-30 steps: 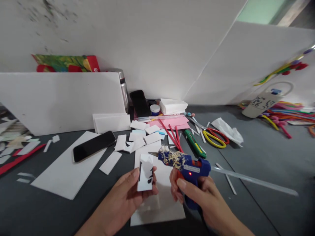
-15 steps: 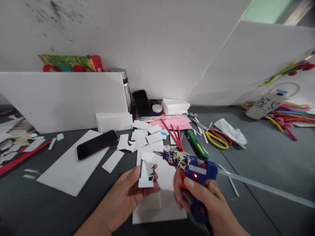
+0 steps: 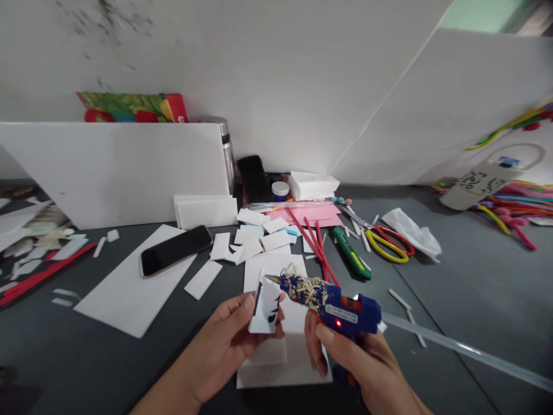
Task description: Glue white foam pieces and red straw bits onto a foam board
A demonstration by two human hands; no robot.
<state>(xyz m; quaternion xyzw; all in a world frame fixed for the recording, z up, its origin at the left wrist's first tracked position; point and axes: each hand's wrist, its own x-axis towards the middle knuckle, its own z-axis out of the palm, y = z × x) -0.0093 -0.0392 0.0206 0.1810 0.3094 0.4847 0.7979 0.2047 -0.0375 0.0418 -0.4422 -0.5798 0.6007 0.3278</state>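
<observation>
My left hand (image 3: pixel 224 340) pinches a small white foam piece (image 3: pixel 264 304) with black marks on it, held upright above a white sheet (image 3: pixel 276 271). A blue hot glue gun (image 3: pixel 332 305) sits in my right hand (image 3: pixel 358 357), fingers wrapped round its grip, a red light glowing on its side. Dried glue strands crust the barrel. Its metal nozzle touches the top edge of the foam piece. A clear glue stick (image 3: pixel 466 349) trails out behind the gun to the right.
On the dark table lie a black phone (image 3: pixel 176 249) on a white sheet, several white foam scraps (image 3: pixel 254 236), red sticks (image 3: pixel 315 242), a green cutter (image 3: pixel 352 252), yellow-red scissors (image 3: pixel 389 245), pink paper and a crumpled tissue. White boards lean on the wall. Coloured pipe cleaners (image 3: pixel 514 202) lie far right.
The glue gun has swung down and left, bringing its nozzle onto the foam piece's top edge. The left hand tilted the piece slightly. The camera shifted a little.
</observation>
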